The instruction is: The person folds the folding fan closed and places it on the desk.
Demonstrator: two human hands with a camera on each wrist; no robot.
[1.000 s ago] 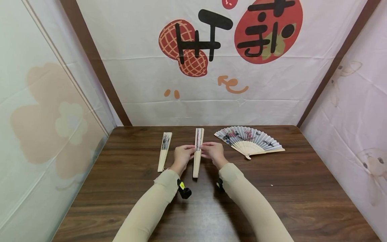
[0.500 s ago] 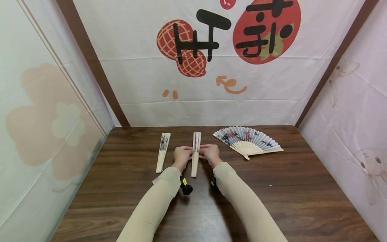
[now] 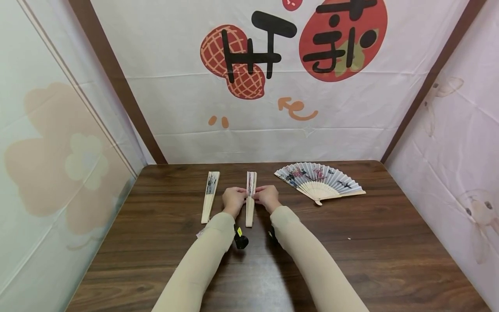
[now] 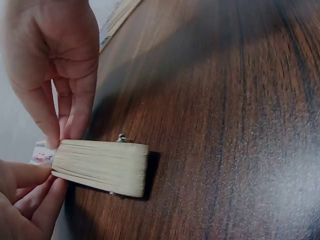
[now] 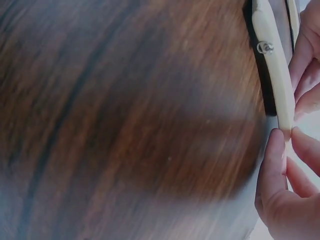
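A white cloth backdrop [image 3: 273,86] hangs behind the table, printed with large black characters over a red lattice shape and a red circle; below them sit an orange curled arrow and two orange dabs. The characters are stylised and cannot be read with certainty. Brown posts frame the backdrop, and pale side curtains carry faint flower and animal prints.

The surface is a dark brown wood-grain table [image 3: 370,260]. Three paper fans lie along its far half. In the middle, a closed fan [image 3: 250,198] lies lengthwise on the table, handle end toward the person. The left hand [image 3: 233,200] and right hand [image 3: 267,197] pinch it from either side near its middle — fingertips pressed against the bamboo guards. The left wrist view shows the fan's stacked slats [image 4: 100,166] flat on the wood with fingertips touching one end.

Just left lies a second closed fan [image 3: 210,196], untouched. To the right, well apart from the hands, an open fan [image 3: 317,181] lies spread — pale blue-grey paper painted with pink blossoms and dark branches.
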